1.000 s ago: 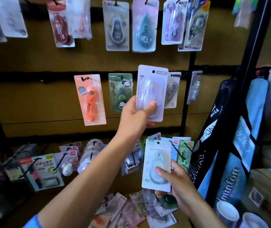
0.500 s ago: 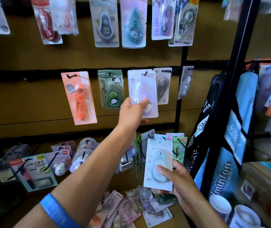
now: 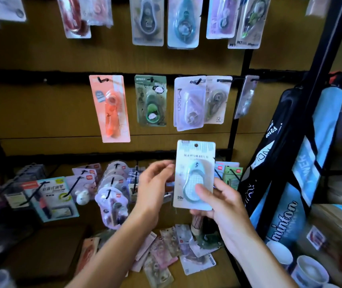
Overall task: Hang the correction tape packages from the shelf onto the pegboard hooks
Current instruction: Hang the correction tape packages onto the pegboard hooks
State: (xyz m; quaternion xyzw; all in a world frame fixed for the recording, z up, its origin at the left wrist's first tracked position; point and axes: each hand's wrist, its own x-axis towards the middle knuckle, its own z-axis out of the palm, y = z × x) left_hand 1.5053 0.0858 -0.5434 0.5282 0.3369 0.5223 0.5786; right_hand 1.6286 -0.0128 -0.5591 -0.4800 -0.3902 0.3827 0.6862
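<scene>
My right hand holds a white correction tape package with a pale blue dispenser upright by its lower part, thumb across the front. My left hand is beside the package's left edge, empty, fingers loosely bent toward it, blurred. The lilac "Moon" package hangs free on a middle-row hook, between a green package and a grey one. An orange package hangs further left. More packages lie loose on the shelf below my hands.
A top row of hung packages runs across the board. Lower hooks carry other stationery at left. A black upright post bounds the board on the right, with a blue badminton bag and paper cups beyond.
My left hand let go of the lilac package, which now hangs on its hook, and dropped down beside the white package. My right hand raised the white package.
</scene>
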